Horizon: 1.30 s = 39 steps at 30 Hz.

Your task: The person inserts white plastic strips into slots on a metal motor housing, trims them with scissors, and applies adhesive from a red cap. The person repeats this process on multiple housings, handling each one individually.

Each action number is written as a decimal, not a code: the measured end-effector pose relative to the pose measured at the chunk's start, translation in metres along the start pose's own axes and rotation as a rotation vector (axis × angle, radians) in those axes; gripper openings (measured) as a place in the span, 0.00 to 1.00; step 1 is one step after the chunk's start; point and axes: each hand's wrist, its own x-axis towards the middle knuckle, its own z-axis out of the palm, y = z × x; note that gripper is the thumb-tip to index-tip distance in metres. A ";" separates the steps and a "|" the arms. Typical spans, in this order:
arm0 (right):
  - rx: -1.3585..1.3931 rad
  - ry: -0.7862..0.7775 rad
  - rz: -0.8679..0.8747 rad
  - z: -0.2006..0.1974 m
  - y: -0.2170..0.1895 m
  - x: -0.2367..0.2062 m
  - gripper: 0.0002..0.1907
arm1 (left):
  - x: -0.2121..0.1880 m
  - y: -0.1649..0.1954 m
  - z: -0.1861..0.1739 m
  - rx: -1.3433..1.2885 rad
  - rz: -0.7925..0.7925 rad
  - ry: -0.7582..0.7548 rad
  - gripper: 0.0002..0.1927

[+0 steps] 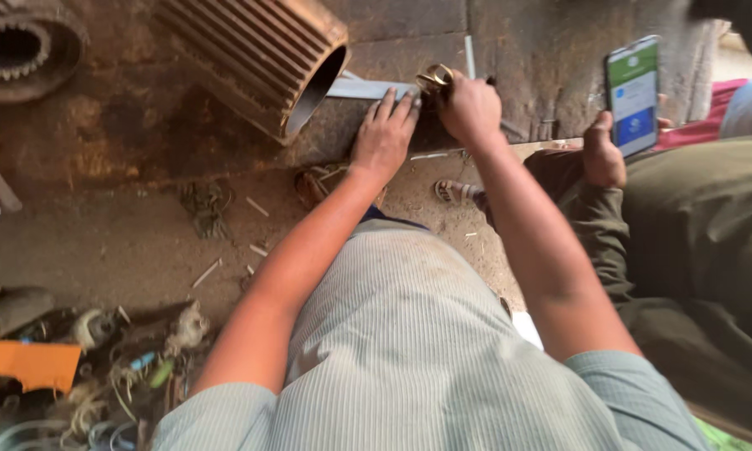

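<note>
Two hands work a pale strip beside a ribbed motor housing.

Left hand (382, 138) lies flat, fingers spread on the pale strip (367, 88); right hand (469, 107) fists around brass-handled scissors (435, 78) just above its knuckles.

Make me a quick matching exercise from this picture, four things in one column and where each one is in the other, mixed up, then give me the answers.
1. left hand
2. right hand
3. phone
4. ribbed metal cylinder

A. held up by another person at right
B. lying on its side, top centre
C. flat on the grey strip
D. gripping a brass-coloured tool

Pairs: 1-C, 2-D, 3-A, 4-B
</note>
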 end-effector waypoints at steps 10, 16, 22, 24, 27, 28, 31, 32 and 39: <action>-0.180 0.052 -0.222 0.012 0.000 -0.014 0.07 | -0.003 0.006 0.014 0.095 -0.138 -0.105 0.19; -0.136 -0.267 0.022 0.004 0.003 0.019 0.09 | 0.019 0.005 0.008 0.090 -0.040 -0.035 0.11; 0.269 0.056 0.136 -0.009 0.013 0.017 0.24 | 0.051 -0.002 -0.019 0.111 0.218 0.051 0.10; 0.188 0.300 -0.046 -0.022 0.006 -0.001 0.27 | 0.062 0.002 -0.039 0.140 0.198 0.129 0.07; 0.270 0.393 -0.231 -0.040 -0.026 -0.039 0.30 | 0.050 0.018 -0.080 -0.098 -0.037 0.242 0.11; 0.326 0.384 -0.273 -0.045 -0.039 -0.049 0.30 | 0.040 0.022 -0.095 -0.238 -0.141 0.258 0.10; 0.318 0.437 -0.442 -0.052 -0.075 -0.063 0.32 | 0.020 0.024 -0.130 -0.544 -0.355 0.305 0.09; 0.339 0.404 -0.447 -0.052 -0.085 -0.065 0.30 | 0.010 0.019 -0.140 -0.574 -0.376 0.299 0.08; 0.568 0.202 -0.439 -0.014 -0.133 -0.067 0.23 | -0.059 -0.013 -0.172 -0.677 -0.600 0.199 0.12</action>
